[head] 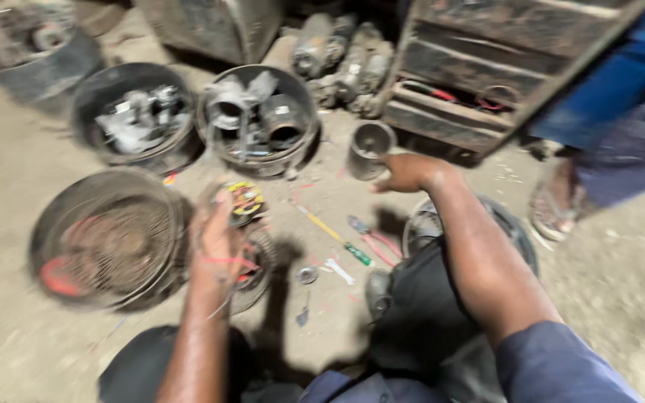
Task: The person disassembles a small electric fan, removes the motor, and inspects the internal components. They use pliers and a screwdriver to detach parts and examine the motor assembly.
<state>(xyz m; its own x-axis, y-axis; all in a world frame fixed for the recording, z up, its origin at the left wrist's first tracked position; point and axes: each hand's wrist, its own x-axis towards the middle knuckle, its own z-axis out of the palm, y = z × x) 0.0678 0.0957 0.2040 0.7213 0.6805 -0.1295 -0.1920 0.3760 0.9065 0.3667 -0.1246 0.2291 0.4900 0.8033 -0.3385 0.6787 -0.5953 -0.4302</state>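
Note:
My left hand (218, 242) holds up a round motor part with yellow and red windings (244, 200), thin red wires trailing over my wrist. Under it on the ground lies a round wire-ribbed fan piece (257, 272). My right hand (406, 173) reaches forward and grips the rim of a small grey metal can (367, 149) standing on the dirt floor. My knees in dark trousers (419, 313) fill the lower middle of the view.
A wire fan guard (110, 242) lies at left. Two tubs of metal parts (137, 116) (259, 119) stand behind. A screwdriver (334, 235), red-handled pliers (371, 240) and small bits lie between my hands. Another person's sandalled foot (554, 205) is at right, by a dark wooden rack (479, 67).

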